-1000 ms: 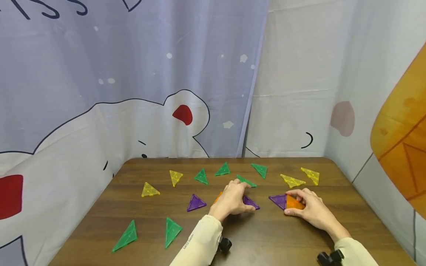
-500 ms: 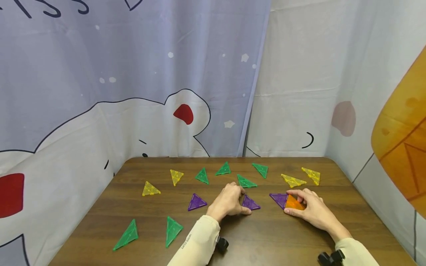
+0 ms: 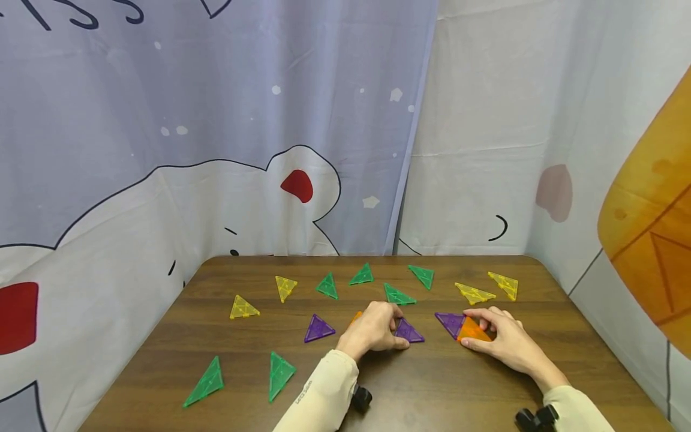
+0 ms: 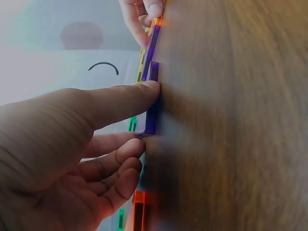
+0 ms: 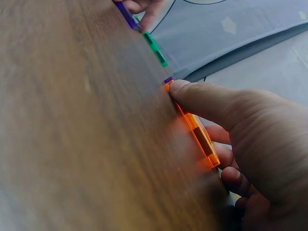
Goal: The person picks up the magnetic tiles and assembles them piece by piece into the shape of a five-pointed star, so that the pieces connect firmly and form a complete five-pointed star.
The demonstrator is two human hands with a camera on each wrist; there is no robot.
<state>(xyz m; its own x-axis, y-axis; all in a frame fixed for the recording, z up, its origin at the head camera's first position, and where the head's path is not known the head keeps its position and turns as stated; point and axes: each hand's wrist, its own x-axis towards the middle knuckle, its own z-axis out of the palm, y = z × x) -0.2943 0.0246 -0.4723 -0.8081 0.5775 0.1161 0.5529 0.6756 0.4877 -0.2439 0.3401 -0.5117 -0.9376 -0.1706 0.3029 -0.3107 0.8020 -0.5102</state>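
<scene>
My left hand pinches a translucent purple triangular magnetic tile between thumb and fingers, low over the wooden table. In the left wrist view the thumb lies along that purple tile's edge. To the right, my right hand grips an orange triangular tile, thumb on its near edge and fingers on the far one. A second purple tile adjoins the orange one, edge to edge. Behind my left hand, another orange tile is mostly hidden; it also shows in the left wrist view.
A third purple tile lies left of my left hand. Green tiles and yellow tiles are spread along the back of the table. Two larger green tiles lie front left. Curtains stand behind.
My left hand's fingers have drawn back from over a green tile, which now shows whole. The purple tile there has shifted slightly right. The right hand's orange and purple pair has turned a little.
</scene>
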